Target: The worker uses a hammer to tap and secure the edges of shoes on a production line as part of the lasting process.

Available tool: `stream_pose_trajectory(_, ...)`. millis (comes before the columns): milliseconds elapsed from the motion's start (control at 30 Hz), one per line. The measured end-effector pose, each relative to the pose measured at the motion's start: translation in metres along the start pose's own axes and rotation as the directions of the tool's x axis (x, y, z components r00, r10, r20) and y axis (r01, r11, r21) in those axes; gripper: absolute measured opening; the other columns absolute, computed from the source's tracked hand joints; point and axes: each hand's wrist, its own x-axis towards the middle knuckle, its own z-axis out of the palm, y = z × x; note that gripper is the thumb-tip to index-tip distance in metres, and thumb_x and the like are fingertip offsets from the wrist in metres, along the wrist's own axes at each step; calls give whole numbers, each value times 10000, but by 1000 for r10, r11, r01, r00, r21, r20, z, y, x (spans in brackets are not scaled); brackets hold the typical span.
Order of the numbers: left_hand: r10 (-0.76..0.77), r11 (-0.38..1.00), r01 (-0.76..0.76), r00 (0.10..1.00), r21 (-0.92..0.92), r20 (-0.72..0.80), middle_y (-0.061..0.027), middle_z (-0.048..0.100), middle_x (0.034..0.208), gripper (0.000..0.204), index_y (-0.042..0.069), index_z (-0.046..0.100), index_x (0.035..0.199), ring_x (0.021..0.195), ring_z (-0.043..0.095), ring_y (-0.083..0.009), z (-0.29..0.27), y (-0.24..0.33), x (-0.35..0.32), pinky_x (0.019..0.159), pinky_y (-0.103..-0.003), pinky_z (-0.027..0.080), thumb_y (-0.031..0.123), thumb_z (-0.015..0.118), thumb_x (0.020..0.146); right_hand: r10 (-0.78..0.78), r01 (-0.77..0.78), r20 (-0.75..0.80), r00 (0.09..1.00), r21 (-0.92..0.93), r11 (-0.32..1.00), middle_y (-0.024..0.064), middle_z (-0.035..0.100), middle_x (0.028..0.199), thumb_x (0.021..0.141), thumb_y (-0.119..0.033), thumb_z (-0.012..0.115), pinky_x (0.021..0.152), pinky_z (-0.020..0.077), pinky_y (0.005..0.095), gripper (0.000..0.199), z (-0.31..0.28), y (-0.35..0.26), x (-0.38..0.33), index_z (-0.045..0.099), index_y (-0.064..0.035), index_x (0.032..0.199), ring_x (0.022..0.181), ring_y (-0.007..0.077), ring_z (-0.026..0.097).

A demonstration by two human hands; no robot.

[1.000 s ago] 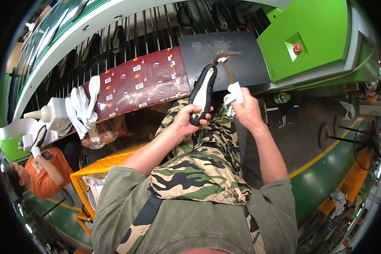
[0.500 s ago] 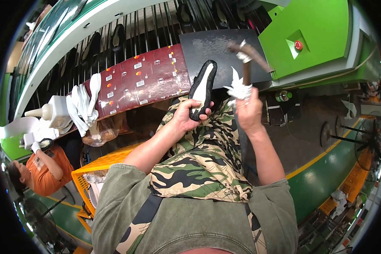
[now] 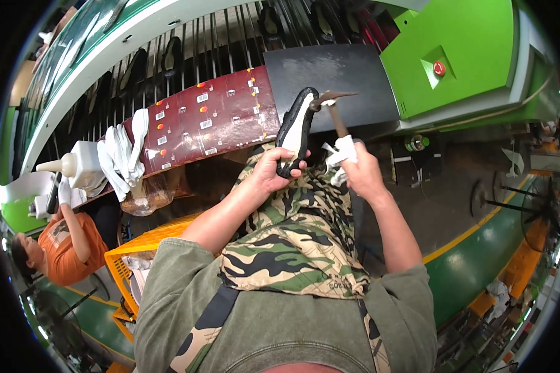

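Observation:
My left hand (image 3: 272, 173) grips the heel end of a black shoe upper (image 3: 297, 132), its pale underside up and its toe pointing away from me. The thumb presses on the pale area while fingers wrap beneath. In my right hand (image 3: 367, 174) is a hammer (image 3: 338, 117) with a brown handle. White cloth (image 3: 341, 151), ragged at its ends, is bunched round the handle by my fingers. The hammer's head meets the right edge of the shoe near the toe; whether it actually touches is hard to tell.
Beyond my hands lie a black mat (image 3: 348, 68) and a dark red printed sheet (image 3: 211, 115), before a conveyor of metal rods carrying dark shoes. White insoles (image 3: 121, 155) and a pale bottle (image 3: 84, 165) lie left. A green machine (image 3: 460, 50) stands right. A co-worker (image 3: 74, 248) is far left.
The hammer has come down and left from above the mat to the shoe's toe end. My left hand and the shoe stay nearly still. The co-worker's hands have moved.

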Motion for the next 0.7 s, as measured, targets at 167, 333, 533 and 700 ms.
stream_pose_trajectory(167, 0, 995, 5, 999, -98, 53, -214, 609, 1130, 539, -36, 459, 1326, 827, 572, -269, 4, 15, 1, 573, -295, 467, 68, 544, 804, 223, 48, -259, 940, 746, 664, 46, 657, 874, 980, -73, 553, 532, 490, 233, 163, -23, -52, 3, 521, -10, 1127, 627, 78, 586)
stream_pose_trajectory(333, 2, 1000, -2, 1000, -10, 7, -216, 611, 1123, 533, -39, 463, 1317, 824, 573, -273, 2, 15, 4, 574, -295, 470, 70, 548, 802, 231, -293, 210, 950, 339, 894, 40, 636, 851, 922, -64, 569, 516, 494, 240, 209, 4, -9, 6, 543, -14, 1123, 635, 97, 604)
stream_pose_trajectory(533, -16, 998, 17, 1000, -63, 15, -204, 635, 1074, 464, -31, 516, 1259, 815, 599, -270, 1, 12, 5, 574, -296, 487, 77, 574, 811, 139, -1, -165, 976, 642, 767, 105, 666, 768, 929, -107, 588, 549, 506, 320, 236, 4, -31, 2, 511, 12, 1117, 584, 161, 624)
stream_pose_trajectory(700, -33, 997, 36, 998, -63, 45, -196, 632, 1099, 469, -17, 501, 1295, 831, 605, -267, -4, 15, -3, 584, -300, 494, 79, 567, 841, 192, -250, 170, 967, 459, 853, 174, 663, 780, 918, -193, 628, 661, 529, 407, 318, -22, -47, 12, 534, 24, 1131, 699, 285, 673)
